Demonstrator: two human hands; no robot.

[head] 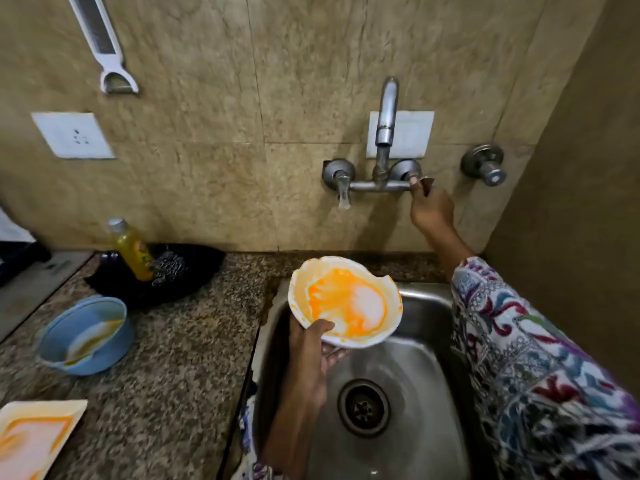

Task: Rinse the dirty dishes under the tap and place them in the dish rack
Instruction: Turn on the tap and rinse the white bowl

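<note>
While dirty: 2 bowls, 1 plate

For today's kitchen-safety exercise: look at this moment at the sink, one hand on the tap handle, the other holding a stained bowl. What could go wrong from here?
1. The left hand grips the white bowl by one edge only; once wet, it might slip into the sink.
2. The bowl's rim looks chipped, so fingers rubbing it could get cut.
3. The right hand is on the tap handle; opened hard, water may splash orange residue onto the counter.
</note>
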